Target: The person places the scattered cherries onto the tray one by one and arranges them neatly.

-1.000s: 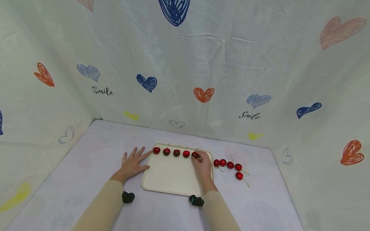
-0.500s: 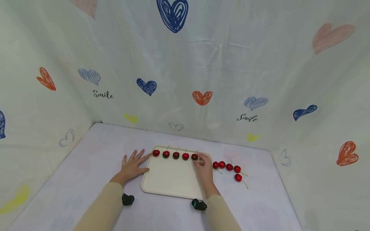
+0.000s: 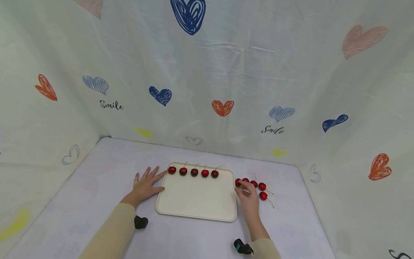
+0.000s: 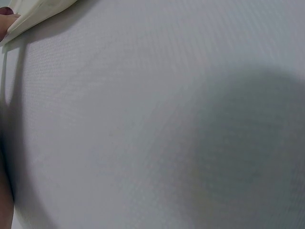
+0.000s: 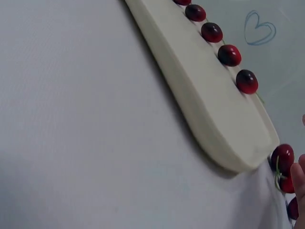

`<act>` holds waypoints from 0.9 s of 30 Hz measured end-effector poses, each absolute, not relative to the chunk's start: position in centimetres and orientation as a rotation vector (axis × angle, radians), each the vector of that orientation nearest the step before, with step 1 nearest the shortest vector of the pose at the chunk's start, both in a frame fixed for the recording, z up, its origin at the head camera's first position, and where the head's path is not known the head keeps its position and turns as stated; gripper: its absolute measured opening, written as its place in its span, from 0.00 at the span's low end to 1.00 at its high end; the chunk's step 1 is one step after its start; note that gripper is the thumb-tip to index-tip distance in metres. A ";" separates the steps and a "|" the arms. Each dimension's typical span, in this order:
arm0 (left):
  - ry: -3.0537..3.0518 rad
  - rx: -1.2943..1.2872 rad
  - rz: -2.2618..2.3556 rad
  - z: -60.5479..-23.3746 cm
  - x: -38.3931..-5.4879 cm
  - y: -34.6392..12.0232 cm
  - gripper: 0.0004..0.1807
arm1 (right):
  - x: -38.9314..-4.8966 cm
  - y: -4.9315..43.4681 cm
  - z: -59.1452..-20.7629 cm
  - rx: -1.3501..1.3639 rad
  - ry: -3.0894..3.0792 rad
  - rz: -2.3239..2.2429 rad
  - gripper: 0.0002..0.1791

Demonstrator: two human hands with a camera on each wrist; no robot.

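Observation:
A cream rectangular tray (image 3: pixel 197 201) holds several dark red cherries (image 3: pixel 205 173) in a row along its far side, stems up. My left hand (image 3: pixel 145 187) lies with spread fingers at the tray's left edge, its index finger and thumb reaching the rim. Just beyond the right edge, my right hand (image 3: pixel 248 198) is over a group of loose cherries (image 3: pixel 263 195), its thumb and fingers apart around the nearest cherry (image 5: pixel 282 157). Fingertips (image 5: pixel 299 179) show beside that cherry in the right wrist view. The hand partly covers the group in the head view.
The white table (image 3: pixel 113 172) bears everything and meets a pale curtain (image 3: pixel 187 122) with printed hearts at the back. Dark wrist devices (image 3: pixel 242 247) sit at both wrists. In the left wrist view, mostly tabletop shows, with a tray corner (image 4: pixel 38 14) at top left.
My right hand has let go of the fifth cherry on the tray and moved right, to the loose cherries. My left hand stays at the tray edge. The head view has shifted slightly.

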State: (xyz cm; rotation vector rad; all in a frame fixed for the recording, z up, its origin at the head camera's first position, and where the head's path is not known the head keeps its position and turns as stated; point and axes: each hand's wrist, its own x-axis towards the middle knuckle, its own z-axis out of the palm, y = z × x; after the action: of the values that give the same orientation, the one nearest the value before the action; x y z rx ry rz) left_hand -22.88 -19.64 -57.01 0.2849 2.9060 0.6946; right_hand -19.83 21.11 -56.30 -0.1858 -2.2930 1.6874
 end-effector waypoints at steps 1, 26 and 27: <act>2.903 0.283 0.696 -57.0 -22.9 -19.6 0.39 | -19.3 21.4 -56.1 -0.201 -2.295 1.680 0.20; 2.900 0.280 0.699 -56.6 -22.7 -19.4 0.39 | -17.1 28.1 -58.6 -0.594 -2.212 1.476 0.20; 2.900 0.279 0.700 -56.6 -22.7 -19.4 0.39 | -17.2 28.2 -58.7 -0.601 -2.213 1.473 0.21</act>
State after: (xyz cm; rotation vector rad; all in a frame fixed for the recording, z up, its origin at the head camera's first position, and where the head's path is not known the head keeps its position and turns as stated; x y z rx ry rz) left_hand -22.68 -19.41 -56.56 0.2789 2.9000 0.6997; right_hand -17.21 28.19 -58.67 -0.6011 -2.2130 1.4735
